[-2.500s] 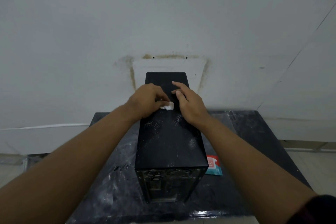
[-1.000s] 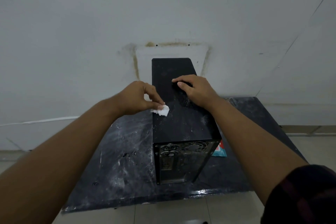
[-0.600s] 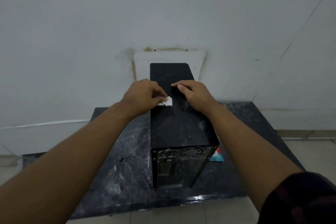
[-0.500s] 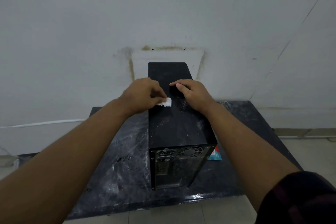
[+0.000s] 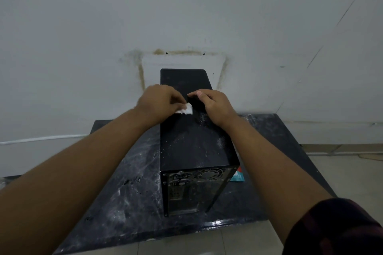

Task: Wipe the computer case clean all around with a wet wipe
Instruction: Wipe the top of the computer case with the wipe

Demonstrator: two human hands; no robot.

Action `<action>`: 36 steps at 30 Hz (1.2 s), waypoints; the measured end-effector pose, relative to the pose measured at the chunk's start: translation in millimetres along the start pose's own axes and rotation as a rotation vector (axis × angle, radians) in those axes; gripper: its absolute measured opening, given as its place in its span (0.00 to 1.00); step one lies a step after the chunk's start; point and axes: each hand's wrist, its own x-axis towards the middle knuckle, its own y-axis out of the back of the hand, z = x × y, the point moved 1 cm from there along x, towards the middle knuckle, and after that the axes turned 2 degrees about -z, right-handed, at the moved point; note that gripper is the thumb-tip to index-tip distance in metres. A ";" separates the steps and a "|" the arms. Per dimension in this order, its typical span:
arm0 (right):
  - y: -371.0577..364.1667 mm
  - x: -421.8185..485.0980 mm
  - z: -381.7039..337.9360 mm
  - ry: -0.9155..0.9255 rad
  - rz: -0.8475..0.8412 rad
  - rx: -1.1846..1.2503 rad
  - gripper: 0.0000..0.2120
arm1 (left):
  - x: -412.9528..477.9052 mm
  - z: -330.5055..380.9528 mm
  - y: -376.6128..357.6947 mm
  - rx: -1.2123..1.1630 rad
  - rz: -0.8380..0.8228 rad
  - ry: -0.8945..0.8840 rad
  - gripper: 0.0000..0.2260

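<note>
While left hand [image 5: 159, 100] pinches wet wipe [image 5: 185, 109], relaxed right hand [image 5: 213, 105] rests on computer case [image 5: 194, 145].

**Black on Black, With Flecks of White**

We see a black computer case [image 5: 192, 147], its top speckled with pale dust. The wet wipe [image 5: 186, 109] is white. The bench [image 5: 134, 192] is black too, veined with whitish marbling. A packet [image 5: 238, 176] shows teal, red and white. The wall [image 5: 186, 6] is greyish white, marked with a brown stain outline. Our sleeve [image 5: 335, 230] is a dark maroon check.
</note>
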 end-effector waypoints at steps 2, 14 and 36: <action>0.6 -0.8 -0.7 -0.009 0.010 0.017 0.18 | 1.7 -3.2 -1.5 -0.030 0.009 0.033 0.06; 2.2 0.3 5.3 -0.058 0.127 0.215 0.18 | 0.7 22.0 -26.4 -0.169 -0.082 -0.197 0.06; 23.5 -6.2 -8.0 0.073 0.053 -0.483 0.07 | 11.3 -2.1 -41.1 -0.173 0.170 -0.056 0.13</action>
